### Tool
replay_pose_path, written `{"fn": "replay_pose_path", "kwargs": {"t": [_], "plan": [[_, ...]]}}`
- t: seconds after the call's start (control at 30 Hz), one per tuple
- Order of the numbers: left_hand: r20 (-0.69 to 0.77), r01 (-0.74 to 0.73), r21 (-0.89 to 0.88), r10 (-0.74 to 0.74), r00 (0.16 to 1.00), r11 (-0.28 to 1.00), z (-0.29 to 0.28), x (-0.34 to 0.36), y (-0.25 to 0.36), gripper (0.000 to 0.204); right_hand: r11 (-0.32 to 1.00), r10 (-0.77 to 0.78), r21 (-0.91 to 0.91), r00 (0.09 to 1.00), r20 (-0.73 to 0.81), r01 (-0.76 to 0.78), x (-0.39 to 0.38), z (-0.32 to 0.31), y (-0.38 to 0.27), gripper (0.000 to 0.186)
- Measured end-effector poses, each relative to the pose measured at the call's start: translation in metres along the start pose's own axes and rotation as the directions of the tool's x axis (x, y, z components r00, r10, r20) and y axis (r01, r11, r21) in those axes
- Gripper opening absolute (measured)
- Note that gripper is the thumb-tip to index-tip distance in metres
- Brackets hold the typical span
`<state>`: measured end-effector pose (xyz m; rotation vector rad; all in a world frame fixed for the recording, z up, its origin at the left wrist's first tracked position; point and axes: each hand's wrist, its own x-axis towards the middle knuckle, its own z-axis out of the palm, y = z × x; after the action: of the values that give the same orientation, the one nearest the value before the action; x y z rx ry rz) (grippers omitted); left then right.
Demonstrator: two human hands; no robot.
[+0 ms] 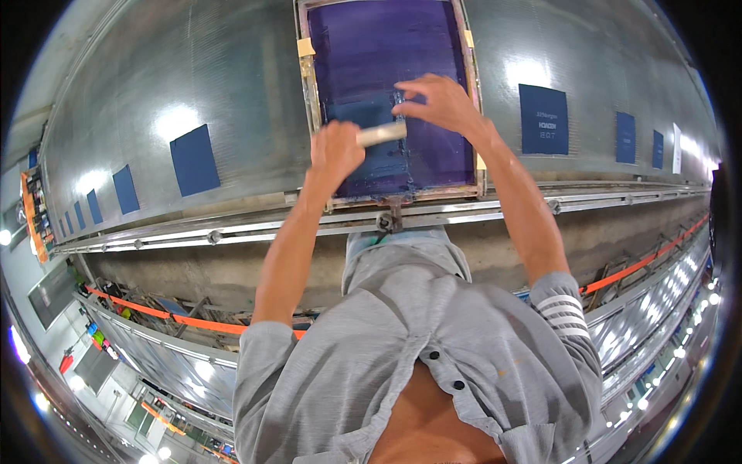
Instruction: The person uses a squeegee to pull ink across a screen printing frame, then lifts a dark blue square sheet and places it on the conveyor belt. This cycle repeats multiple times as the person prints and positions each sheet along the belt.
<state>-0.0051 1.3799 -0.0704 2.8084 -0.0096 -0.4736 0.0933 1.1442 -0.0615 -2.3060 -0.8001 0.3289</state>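
So there's a long metal table [247,77] with a wooden frame [311,100] on it, its near end right by the table's near edge, where a shiny metal rail [270,226] runs along. The frame's got purple mesh [371,46] stretched across it, with a darker blue patch over the near left part, plus bits of yellowish tape [306,47] on its sides. Left hand [337,150] is wrapped around one end of a pale bar [384,135], fist closed, right above the frame's left side, and the bar sticks out toward the middle of the mesh. Right hand [442,104] is over the right half of the mesh, fingers bent and spread with a gap to the thumb, nothing in it that I can see. It's a bit blurry there, so I honestly can't tell if those fingertips touch the mesh. Blue sheets lie on the table both sides of the frame: a big one [195,160] toward the left end with smaller-looking ones past it, and one with pale print [543,120] to the right, then two more and a white sheet [676,148] toward the right end.
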Motion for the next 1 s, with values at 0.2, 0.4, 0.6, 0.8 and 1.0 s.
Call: {"fn": "replay_pose_path", "kwargs": {"t": [0.2, 0.4, 0.6, 0.8, 1.0], "plan": [[-0.037, -0.098, 0.069, 0.101, 0.994, 0.993, -0.033, 0.086, -0.011, 0.019, 0.942, -0.138, -0.308, 0.990, 0.005, 0.133, 0.053, 0.039, 0.003, 0.014], [-0.066, -0.076, -0.069, 0.072, 0.995, 0.995, 0.020, -0.005, -0.001, 0.023, 0.979, -0.119, -0.184, 0.978, -0.171, 0.087, -0.039, 0.089, -0.026, 0.011], [0.146, -0.036, -0.035, 0.041, 0.988, 0.999, 0.011, -0.026, 0.000, 0.028, 0.988, -0.023, -0.153, 1.000, 0.017, 0.026, -0.056, 0.081, -0.046, 0.008], [0.030, -0.103, 0.045, 0.102, 0.994, 0.994, -0.025, 0.074, -0.015, 0.025, 0.966, -0.097, -0.253, 0.987, -0.130, 0.061, 0.036, 0.056, -0.002, 0.010], [-0.064, -0.098, -0.074, 0.093, 0.994, 0.992, 0.025, -0.009, -0.004, 0.026, 0.991, -0.065, -0.124, 0.984, -0.164, 0.045, -0.046, 0.094, -0.028, 0.016]]}}
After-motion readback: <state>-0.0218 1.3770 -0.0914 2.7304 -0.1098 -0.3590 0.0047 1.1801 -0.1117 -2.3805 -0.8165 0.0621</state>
